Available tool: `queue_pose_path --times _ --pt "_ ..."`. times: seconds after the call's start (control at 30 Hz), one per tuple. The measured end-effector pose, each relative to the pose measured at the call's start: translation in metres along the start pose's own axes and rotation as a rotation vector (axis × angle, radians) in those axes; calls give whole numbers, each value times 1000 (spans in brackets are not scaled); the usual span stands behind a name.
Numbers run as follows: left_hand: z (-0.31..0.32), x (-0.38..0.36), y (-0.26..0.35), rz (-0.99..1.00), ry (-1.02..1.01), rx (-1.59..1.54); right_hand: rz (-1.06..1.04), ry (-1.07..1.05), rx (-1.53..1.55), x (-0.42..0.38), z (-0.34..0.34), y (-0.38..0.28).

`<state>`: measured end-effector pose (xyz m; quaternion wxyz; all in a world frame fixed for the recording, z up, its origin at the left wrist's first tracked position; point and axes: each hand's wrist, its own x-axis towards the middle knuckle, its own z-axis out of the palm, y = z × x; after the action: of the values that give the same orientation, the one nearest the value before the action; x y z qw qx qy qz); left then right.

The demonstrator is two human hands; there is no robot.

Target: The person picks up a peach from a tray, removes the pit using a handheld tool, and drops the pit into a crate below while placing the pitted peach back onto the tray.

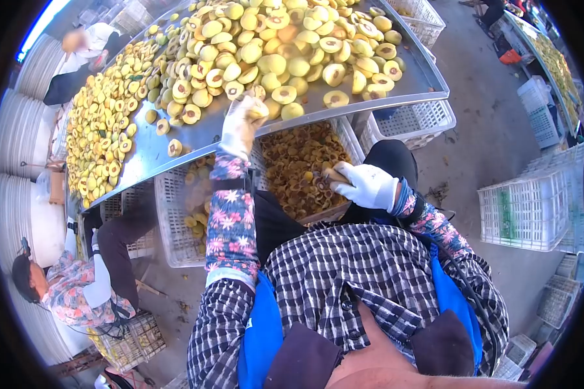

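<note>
My left hand [241, 126], in a pale glove, reaches to the near edge of the metal table [418, 91]. Its fingers are closed around a yellow peach half [258, 111], close to the heap of halved peaches [298, 68], many showing a brown pit. My right hand [366, 186], in a white glove, is closed on a short brown object [334, 175] whose kind I cannot make out. It is held above a crate full of brownish peach scraps [298, 165], below the table edge.
Another white crate [175, 223] with yellow pieces stands left of my legs. A co-worker [71, 279] sits at the left; another person [87, 48] is at the table's far left. White crates [522, 211] stand on the floor [461, 165] at the right.
</note>
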<state>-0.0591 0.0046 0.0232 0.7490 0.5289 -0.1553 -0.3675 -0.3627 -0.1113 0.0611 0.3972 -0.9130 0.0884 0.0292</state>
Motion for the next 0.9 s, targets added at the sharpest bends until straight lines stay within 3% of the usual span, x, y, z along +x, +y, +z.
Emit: queue_pose_path --times 0.07,0.2,0.27,0.33,0.53,0.6,0.8,0.9 --pt "23 -35 17 -6 -284 -584 15 35 104 10 0 -4" --pt "55 -66 21 -113 -191 -830 -106 218 196 35 -3 -26" --pt "60 -69 12 -114 -192 -825 -175 339 131 48 -2 -34" --pt "75 -75 8 29 20 -595 -225 416 104 54 -1 -40" --pt "90 -84 1 102 52 -378 -327 744 30 66 3 -45" --pt "85 -83 -1 -29 74 -320 -309 723 -43 69 -7 -53" --pt "93 -91 -5 57 -45 -264 -358 604 -281 80 -13 -46" --pt "86 -77 -9 6 64 -488 -336 254 -44 75 -19 -40"
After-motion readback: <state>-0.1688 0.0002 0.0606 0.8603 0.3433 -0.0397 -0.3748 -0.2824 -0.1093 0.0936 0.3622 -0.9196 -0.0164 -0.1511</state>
